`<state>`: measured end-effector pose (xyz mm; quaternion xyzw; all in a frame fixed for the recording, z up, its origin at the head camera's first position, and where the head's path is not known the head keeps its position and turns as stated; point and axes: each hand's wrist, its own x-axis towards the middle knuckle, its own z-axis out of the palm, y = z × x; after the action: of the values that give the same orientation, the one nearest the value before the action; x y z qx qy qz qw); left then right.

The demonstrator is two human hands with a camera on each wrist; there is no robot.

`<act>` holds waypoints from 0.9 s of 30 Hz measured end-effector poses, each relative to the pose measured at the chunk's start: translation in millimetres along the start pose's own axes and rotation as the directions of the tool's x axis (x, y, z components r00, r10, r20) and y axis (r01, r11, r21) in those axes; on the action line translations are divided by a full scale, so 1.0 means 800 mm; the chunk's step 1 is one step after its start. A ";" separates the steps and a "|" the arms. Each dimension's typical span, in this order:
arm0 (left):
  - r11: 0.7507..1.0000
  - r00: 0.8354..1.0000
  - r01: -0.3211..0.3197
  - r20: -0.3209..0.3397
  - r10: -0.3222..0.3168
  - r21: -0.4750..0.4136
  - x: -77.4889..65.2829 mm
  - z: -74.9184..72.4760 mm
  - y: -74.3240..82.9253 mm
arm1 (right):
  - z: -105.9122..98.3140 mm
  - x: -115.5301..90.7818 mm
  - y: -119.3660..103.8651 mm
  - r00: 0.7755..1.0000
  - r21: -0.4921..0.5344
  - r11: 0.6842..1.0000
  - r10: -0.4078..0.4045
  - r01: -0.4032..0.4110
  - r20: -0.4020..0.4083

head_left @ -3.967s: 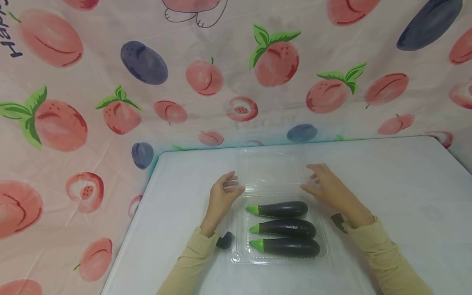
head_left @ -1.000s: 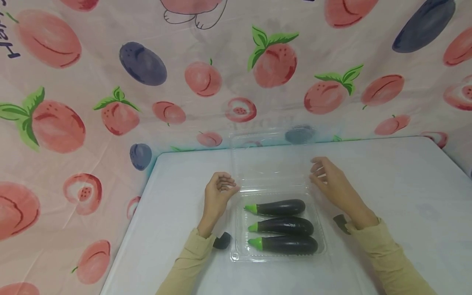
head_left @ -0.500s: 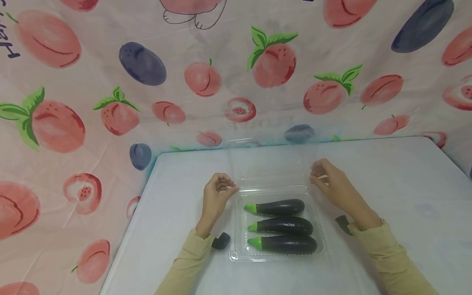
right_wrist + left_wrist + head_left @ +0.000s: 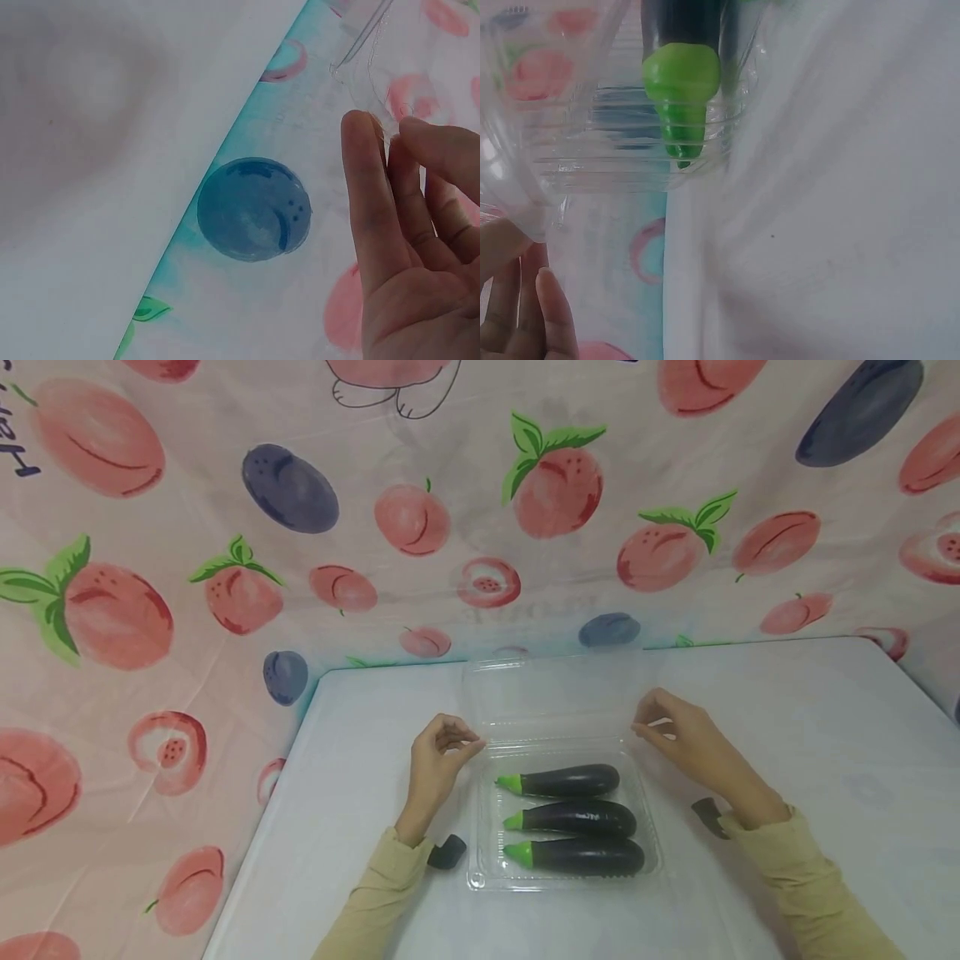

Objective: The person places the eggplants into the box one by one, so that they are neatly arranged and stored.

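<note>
Three dark eggplants with green caps lie side by side in the base of a clear plastic clamshell container (image 4: pixel 474 860); one is the front eggplant (image 4: pixel 588 857), with the middle eggplant (image 4: pixel 588 818) and the back eggplant (image 4: pixel 577 781) behind it. The hinged lid (image 4: pixel 555 697) leans back, raised, toward the wall. My left hand (image 4: pixel 438 760) pinches its left edge near the hinge, thumb against fingers; the left wrist view shows these fingers (image 4: pixel 529 315) at the plastic. On the opposite side my right hand (image 4: pixel 686 735) pinches the lid's right edge between thumb and fingertips.
The container stands on a white-covered table (image 4: pixel 810 735). A pale cloth (image 4: pixel 412 435) printed with peaches and dark fruit hangs behind and at the left. Dark wrist-worn pieces (image 4: pixel 447 852) sit at both cuffs.
Over the last second the lid's far edge has tipped back and lower. Both hands have shifted slightly nearer, and the right thumb has drawn in toward its fingers. The eggplants stay in place.
</note>
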<state>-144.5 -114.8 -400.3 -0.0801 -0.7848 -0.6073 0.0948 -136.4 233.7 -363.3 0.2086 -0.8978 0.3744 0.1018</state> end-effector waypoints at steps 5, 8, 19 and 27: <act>1.000 1.000 -0.021 0.017 0.021 -0.004 -0.007 -0.004 0.026 | -0.001 -0.001 -0.001 1.000 0.005 1.000 -0.008 0.008 0.016; 0.999 0.999 -0.047 0.015 0.047 -0.008 -0.010 -0.005 0.035 | -0.002 -0.001 -0.001 1.000 0.008 1.000 -0.013 0.013 0.018; 0.994 0.994 -0.110 0.020 0.109 0.005 -0.014 -0.007 0.034 | -0.005 -0.007 -0.004 0.999 0.035 0.999 -0.032 0.031 0.042; 0.998 0.998 -0.060 0.038 0.060 0.002 -0.017 -0.009 0.039 | -0.011 -0.009 -0.006 0.991 0.010 0.998 0.054 -0.056 0.121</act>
<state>-123.6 -114.4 -372.2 -0.1148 -0.7846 -0.6013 0.0983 -127.5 239.1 -357.2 0.2067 -0.9051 0.3697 0.0359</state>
